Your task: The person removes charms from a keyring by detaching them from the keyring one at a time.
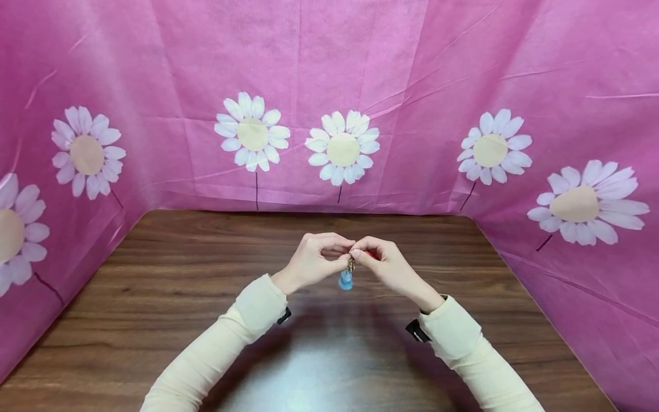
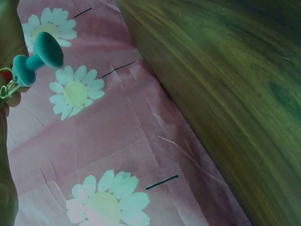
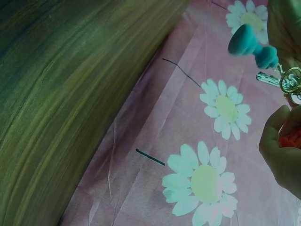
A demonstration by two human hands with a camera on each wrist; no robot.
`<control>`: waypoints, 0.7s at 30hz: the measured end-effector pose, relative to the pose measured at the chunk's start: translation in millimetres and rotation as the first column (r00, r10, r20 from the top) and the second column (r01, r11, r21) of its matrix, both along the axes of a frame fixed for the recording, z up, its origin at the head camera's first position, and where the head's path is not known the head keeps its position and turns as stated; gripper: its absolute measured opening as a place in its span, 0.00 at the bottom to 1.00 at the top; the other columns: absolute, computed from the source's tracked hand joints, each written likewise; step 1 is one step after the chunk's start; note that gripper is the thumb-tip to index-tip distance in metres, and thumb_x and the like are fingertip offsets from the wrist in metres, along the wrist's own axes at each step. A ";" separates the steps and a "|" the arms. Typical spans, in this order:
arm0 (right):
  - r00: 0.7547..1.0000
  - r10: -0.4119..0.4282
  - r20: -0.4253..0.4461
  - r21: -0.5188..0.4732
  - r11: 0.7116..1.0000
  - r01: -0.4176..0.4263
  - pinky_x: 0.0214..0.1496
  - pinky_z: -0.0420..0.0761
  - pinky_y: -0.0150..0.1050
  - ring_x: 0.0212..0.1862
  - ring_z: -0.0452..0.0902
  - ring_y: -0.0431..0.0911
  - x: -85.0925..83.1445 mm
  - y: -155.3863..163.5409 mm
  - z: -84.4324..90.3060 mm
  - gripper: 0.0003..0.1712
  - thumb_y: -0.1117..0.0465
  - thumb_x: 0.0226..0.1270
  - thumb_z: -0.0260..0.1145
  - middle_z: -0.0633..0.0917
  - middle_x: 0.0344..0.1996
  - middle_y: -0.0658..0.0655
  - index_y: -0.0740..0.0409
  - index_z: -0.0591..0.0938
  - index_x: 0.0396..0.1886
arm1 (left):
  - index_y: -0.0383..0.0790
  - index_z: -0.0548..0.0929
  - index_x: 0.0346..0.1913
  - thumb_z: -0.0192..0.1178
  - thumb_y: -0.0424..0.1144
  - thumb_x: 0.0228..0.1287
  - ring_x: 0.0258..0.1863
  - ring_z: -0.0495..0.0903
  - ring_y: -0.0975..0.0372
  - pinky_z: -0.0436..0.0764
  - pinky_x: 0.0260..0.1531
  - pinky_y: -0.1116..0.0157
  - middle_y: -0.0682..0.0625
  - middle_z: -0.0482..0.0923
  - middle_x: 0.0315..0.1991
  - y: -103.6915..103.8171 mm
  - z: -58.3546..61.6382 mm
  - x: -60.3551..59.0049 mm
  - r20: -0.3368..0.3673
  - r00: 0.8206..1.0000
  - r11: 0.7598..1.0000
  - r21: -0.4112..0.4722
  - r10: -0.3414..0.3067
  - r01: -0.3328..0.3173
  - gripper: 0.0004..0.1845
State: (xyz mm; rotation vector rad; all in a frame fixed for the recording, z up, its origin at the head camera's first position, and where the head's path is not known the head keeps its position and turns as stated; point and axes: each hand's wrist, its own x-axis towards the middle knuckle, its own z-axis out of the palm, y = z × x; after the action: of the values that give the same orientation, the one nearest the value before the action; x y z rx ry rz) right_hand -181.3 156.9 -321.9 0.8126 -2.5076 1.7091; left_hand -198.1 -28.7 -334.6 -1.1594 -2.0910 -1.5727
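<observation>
Both hands meet above the table, fingertips close together around a gold-coloured key ring (image 3: 290, 80). My left hand (image 1: 315, 260) pinches the ring's side between thumb and fingers. Thumb and forefinger of my right hand (image 1: 391, 268) also pinch at the ring, and a red object (image 3: 292, 139) is tucked inside its curled fingers, mostly hidden. A blue charm shaped like a push pin (image 1: 346, 280) dangles below the fingertips on a short chain. Beside it in the right wrist view, a silver key (image 3: 268, 79) hangs from the ring.
A brown wood-grain table (image 1: 154, 320) lies beneath the hands. Pink cloth (image 1: 329, 57) printed with white daisies stands along its back and both sides. Dark straps (image 1: 418, 331) show at the cream sleeves (image 1: 455, 332).
</observation>
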 end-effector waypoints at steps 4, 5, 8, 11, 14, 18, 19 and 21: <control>1.000 -0.024 -0.019 0.047 0.999 0.025 0.38 0.79 0.33 0.34 0.77 0.41 -1.0 1.8 -0.1 0.07 0.64 0.65 0.59 0.83 0.31 0.56 0.63 0.80 0.37 | 0.29 0.82 0.38 0.60 0.24 0.48 0.31 0.84 0.62 0.81 0.35 0.73 0.43 0.83 0.33 2.4 -3.0 -1.1 -0.145 0.988 0.999 -0.013 0.044 -0.046 0.12; 0.998 -0.047 -0.047 0.084 0.995 0.051 0.37 0.78 0.33 0.33 0.76 0.40 -0.7 1.9 0.7 0.07 0.63 0.64 0.59 0.83 0.31 0.55 0.61 0.81 0.37 | 0.30 0.82 0.37 0.59 0.24 0.47 0.30 0.84 0.62 0.81 0.35 0.75 0.44 0.83 0.33 2.5 -4.0 -1.7 -0.198 0.978 0.997 -0.029 0.064 -0.071 0.11; 0.978 -0.107 -0.177 0.209 0.967 0.144 0.32 0.75 0.31 0.29 0.73 0.39 -0.4 1.7 3.3 0.05 0.61 0.63 0.62 0.84 0.29 0.52 0.56 0.82 0.35 | 0.35 0.82 0.33 0.57 0.26 0.44 0.28 0.83 0.66 0.79 0.32 0.78 0.49 0.82 0.31 3.3 -11.4 -6.7 -0.363 0.922 0.982 -0.079 0.134 -0.174 0.10; 0.943 -0.137 -0.304 0.308 0.923 0.233 0.26 0.69 0.29 0.24 0.68 0.38 0.4 0.1 6.6 0.03 0.61 0.61 0.64 0.82 0.24 0.48 0.54 0.82 0.32 | 0.39 0.81 0.29 0.57 0.29 0.41 0.26 0.81 0.69 0.78 0.29 0.79 0.53 0.81 0.29 4.0 -13.8 -7.0 -0.486 0.852 0.951 -0.120 0.195 -0.286 0.08; 0.924 -0.137 -0.357 0.344 0.900 0.266 0.24 0.67 0.29 0.22 0.66 0.39 1.4 -1.4 8.2 0.02 0.61 0.60 0.64 0.79 0.20 0.46 0.54 0.82 0.31 | 0.41 0.81 0.27 0.59 0.32 0.40 0.24 0.79 0.70 0.77 0.26 0.78 0.54 0.81 0.28 5.3 -13.8 -6.3 -0.533 0.814 0.925 -0.141 0.230 -0.353 0.06; 0.893 -0.150 -0.424 0.362 0.876 0.320 0.25 0.67 0.30 0.21 0.65 0.38 3.8 -3.4 8.0 0.02 0.62 0.59 0.64 0.76 0.18 0.45 0.55 0.81 0.29 | 0.40 0.81 0.26 0.59 0.33 0.41 0.22 0.78 0.69 0.77 0.24 0.76 0.53 0.80 0.28 8.7 -12.7 -5.6 -0.556 0.793 0.903 -0.162 0.249 -0.397 0.05; 0.881 -0.154 -0.448 0.362 0.870 0.336 0.25 0.67 0.31 0.21 0.66 0.38 4.3 -4.0 7.4 0.02 0.62 0.59 0.64 0.76 0.18 0.45 0.55 0.81 0.28 | 0.40 0.81 0.26 0.59 0.33 0.42 0.22 0.78 0.69 0.77 0.24 0.75 0.53 0.80 0.28 9.6 -12.4 -5.6 -0.562 0.787 0.899 -0.165 0.252 -0.406 0.04; 0.856 -0.154 -0.494 0.352 0.865 0.358 0.26 0.67 0.32 0.22 0.67 0.38 5.4 -5.6 5.8 0.02 0.63 0.58 0.64 0.77 0.19 0.46 0.55 0.81 0.27 | 0.40 0.81 0.26 0.60 0.33 0.42 0.21 0.77 0.68 0.77 0.23 0.74 0.52 0.80 0.28 10.9 -12.3 -5.7 -0.572 0.775 0.890 -0.162 0.268 -0.427 0.04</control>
State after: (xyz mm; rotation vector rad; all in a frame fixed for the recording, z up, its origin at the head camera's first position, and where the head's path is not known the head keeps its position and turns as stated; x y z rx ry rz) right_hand -175.9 151.3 -316.1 0.7241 -2.5257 0.7638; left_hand -203.8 -17.8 -347.0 -1.0497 -2.0149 -0.6793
